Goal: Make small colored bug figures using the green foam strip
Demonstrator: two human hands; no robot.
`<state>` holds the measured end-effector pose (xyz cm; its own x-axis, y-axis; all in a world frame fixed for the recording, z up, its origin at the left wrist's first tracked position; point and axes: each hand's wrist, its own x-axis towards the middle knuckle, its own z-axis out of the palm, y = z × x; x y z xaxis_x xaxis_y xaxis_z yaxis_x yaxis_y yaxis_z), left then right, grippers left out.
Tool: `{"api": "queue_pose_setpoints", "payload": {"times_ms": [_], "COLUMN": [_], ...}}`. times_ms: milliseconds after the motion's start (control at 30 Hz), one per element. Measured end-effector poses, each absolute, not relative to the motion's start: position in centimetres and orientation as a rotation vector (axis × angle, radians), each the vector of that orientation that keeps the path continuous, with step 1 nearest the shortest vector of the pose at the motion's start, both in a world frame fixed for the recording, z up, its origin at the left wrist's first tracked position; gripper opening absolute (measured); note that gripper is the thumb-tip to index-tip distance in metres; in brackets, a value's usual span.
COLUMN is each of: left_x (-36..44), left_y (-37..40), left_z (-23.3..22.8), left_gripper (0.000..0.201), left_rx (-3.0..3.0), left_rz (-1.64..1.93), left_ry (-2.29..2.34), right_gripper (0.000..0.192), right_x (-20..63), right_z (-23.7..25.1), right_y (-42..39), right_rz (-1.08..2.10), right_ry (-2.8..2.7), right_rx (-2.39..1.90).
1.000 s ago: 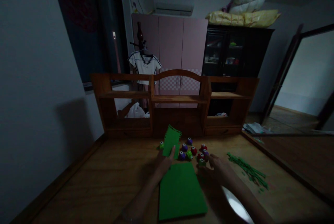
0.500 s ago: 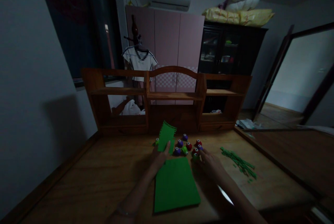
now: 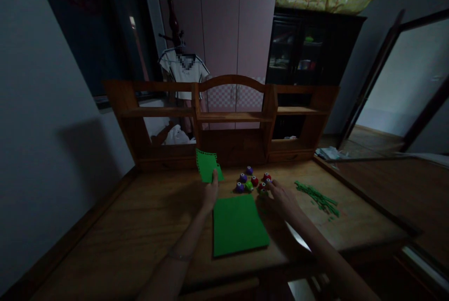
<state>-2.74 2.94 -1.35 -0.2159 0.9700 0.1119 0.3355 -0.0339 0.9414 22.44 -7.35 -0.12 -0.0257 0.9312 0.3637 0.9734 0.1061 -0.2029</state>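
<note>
My left hand (image 3: 210, 194) is closed on a small green sheet (image 3: 206, 166), thumb on its face. The sheet stands tilted up above the table, with a row of small punched holes along its top and left edges. To the right lies a cluster of small craft punches (image 3: 254, 181) in purple, red and green, with white tops. My right hand (image 3: 283, 198) is at the right side of this cluster, thumb and fingers apart beside a green punch (image 3: 264, 193) and a purple punch (image 3: 268, 182). Contact is hard to make out. A larger green sheet stack (image 3: 239, 225) lies flat between my forearms.
Thin green strips and scraps (image 3: 317, 197) lie on the wooden table (image 3: 140, 226) at the right. A wooden shelf unit (image 3: 233, 117) rises along the back edge. Behind it stand a pink wardrobe (image 3: 219, 39), a black cabinet (image 3: 315, 48) and a hanging white shirt (image 3: 184, 74).
My left hand has moved left with the small green sheet, away from the punches. My right hand stays by the cluster. The head view has tipped downward.
</note>
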Motion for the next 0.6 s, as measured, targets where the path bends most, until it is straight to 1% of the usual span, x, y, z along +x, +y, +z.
{"api": "queue_pose_setpoints", "payload": {"times_ms": [133,200,367,400,500,600], "left_x": [-2.7,-2.5,-2.2,-2.1,-2.0,-1.9], "left_y": [3.6,3.9,3.8,3.6,3.1,2.8], "left_z": [-1.7,-1.8,-1.8,-1.7,-1.4,-1.2], "left_gripper": [0.064,0.063,0.06,0.06,0.061,0.063], "left_rx": [1.245,1.202,1.19,1.2,1.237,1.277], "left_rz": [1.399,1.452,1.435,1.427,1.391,1.368], "left_ry": [1.563,1.486,1.409,1.403,1.415,1.422], "right_gripper": [0.022,0.022,0.036,0.035,0.023,0.014], "right_x": [21.1,20.1,17.4,16.9,16.1,16.0], "right_z": [1.0,1.6,1.7,1.6,1.2,0.9], "right_y": [-7.0,-6.4,-3.7,-3.1,-1.6,-0.7], "right_rz": [-0.209,-0.203,-0.202,-0.223,-0.261,-0.291], "right_ry": [-1.966,-1.994,-2.155,-2.197,-2.336,-2.345], "right_rx": [-1.775,-1.731,-1.623,-1.612,-1.541,-1.471]}}
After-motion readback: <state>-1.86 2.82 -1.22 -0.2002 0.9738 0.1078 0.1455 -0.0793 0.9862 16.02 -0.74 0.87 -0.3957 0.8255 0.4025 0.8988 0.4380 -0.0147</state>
